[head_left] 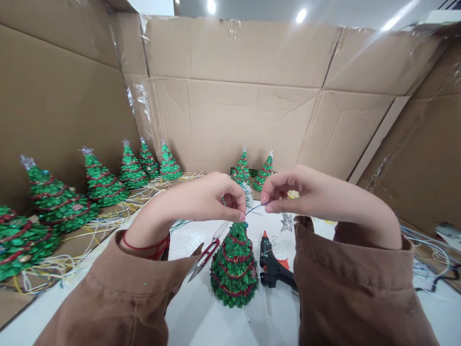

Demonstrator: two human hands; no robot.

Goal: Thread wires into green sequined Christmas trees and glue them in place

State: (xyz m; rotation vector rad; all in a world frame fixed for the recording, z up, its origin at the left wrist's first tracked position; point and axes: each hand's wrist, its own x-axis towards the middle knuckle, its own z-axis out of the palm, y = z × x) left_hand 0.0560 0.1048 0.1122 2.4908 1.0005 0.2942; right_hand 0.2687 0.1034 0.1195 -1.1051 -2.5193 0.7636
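A thin blue wire (254,208) stretches between my two hands, just above a small green Christmas tree (234,269) trimmed with red garland. My left hand (225,199) pinches one end of it close to the treetop. Thumb and forefinger of my right hand (284,192) are closed on the other end, a little higher and to the right. On the white table, red-handled thread snips (207,254) lie left of the tree. A black glue gun (272,266) with an orange tip rests to its right. Farther back is a silver star (286,222).
Finished-looking trees with stars (104,178) line the left side, among tangled white and yellow wires (144,192). Two more trees (264,173) stand at the back. Cardboard walls (234,110) enclose the table (194,312). Loose cables (432,254) lie at the right.
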